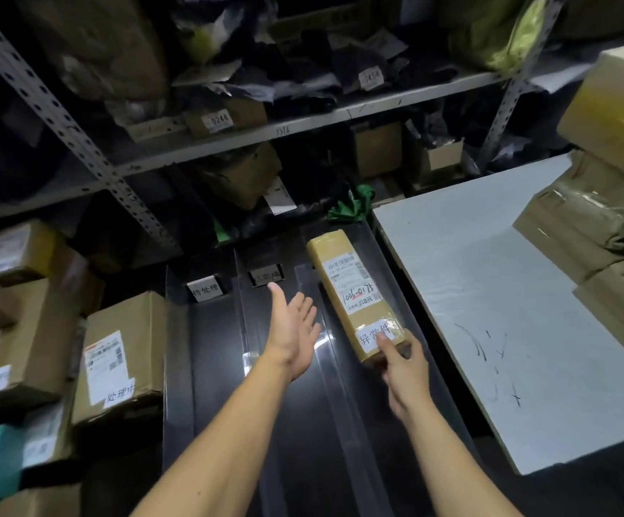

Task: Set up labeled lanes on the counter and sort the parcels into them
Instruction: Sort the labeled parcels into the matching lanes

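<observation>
Dark desk (303, 423) already split into three lanes by clear dividers, two far label cards (204, 290) standing. One long parcel (355, 292) lies in right lane, right hand (401, 361) gripping its near end; left hand (295, 330) spread flat over middle lane. Stacked boxes (116, 360) at left look unsorted, so most sorting remains.

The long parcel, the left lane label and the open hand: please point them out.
long parcel (353, 289): head view, on its shipping label.
left lane label (205, 290): head view, on the white card.
left hand (293, 330): head view, on the palm.
</observation>
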`<state>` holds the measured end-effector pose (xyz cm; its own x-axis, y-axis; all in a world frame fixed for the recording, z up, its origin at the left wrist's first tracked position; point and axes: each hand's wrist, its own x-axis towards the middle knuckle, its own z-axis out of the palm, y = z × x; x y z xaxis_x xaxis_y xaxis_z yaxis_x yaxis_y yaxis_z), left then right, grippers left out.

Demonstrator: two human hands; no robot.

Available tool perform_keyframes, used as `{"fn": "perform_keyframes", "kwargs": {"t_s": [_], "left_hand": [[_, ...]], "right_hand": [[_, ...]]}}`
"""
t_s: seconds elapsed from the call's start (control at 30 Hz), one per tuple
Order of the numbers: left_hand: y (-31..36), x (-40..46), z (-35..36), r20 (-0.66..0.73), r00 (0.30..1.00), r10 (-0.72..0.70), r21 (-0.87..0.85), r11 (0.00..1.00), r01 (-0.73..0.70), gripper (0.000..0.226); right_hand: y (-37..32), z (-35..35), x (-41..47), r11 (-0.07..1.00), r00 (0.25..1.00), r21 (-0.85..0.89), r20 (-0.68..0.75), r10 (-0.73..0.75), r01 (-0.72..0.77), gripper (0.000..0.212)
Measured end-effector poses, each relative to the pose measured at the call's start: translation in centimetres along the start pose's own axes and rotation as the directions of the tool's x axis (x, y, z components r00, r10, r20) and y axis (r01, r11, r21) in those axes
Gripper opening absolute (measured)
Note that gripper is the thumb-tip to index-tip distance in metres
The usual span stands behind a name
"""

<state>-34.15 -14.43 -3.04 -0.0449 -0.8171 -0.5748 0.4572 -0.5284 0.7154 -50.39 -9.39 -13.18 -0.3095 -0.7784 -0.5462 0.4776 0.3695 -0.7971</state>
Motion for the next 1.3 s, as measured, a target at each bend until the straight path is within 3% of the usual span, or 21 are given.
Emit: {"fn": "perform_keyframes", "kwargs": {"t_s": [0.17, 0.33, 0.83, 1.03, 1.17, 1.3], "left_hand": [[-1.3, 0.9, -0.3, -0.041, 0.999, -0.036, 0.054, 0.998, 0.038, 0.095], [-2.3, 2.1, -0.8, -0.067, 0.996, -0.062, 0.097, 0.993, 0.068, 0.095], [-3.8, 3.0, -1.8, -0.046, 0.993, -0.109, 0.206, 0.972, 0.116, 0.093], [-3.9, 2.9, -2.1, -0.046, 0.993, -0.11, 0.201, 0.973, 0.117, 0.093], [-4.1, 2.6, -2.1, -0.037, 0.993, -0.108, 0.195, 0.974, 0.114, 0.092], [-3.6, 2.1, -2.3, -0.027, 0.996, -0.09, 0.2, 0.975, 0.093, 0.092]], "right_hand": [[2.5, 0.2, 0.7, 0.999, 0.998, 0.007, -0.044, 0.052, -0.052, 0.049], [4.4, 0.3, 1.9, 0.992, 0.99, -0.009, -0.066, 0.128, -0.129, 0.066], [6.5, -0.8, 4.0, 0.918, 0.992, -0.376, -0.066, 0.11, -0.127, 0.033], [5.5, -1.0, 3.9, 0.895, 0.989, -0.421, -0.057, 0.134, -0.145, 0.045], [4.9, -0.9, 3.3, 0.871, 0.991, -0.472, -0.074, 0.112, -0.134, 0.071], [3.1, -0.1, 2.0, 0.789, 0.998, -0.614, -0.057, -0.024, -0.016, 0.083]]}}
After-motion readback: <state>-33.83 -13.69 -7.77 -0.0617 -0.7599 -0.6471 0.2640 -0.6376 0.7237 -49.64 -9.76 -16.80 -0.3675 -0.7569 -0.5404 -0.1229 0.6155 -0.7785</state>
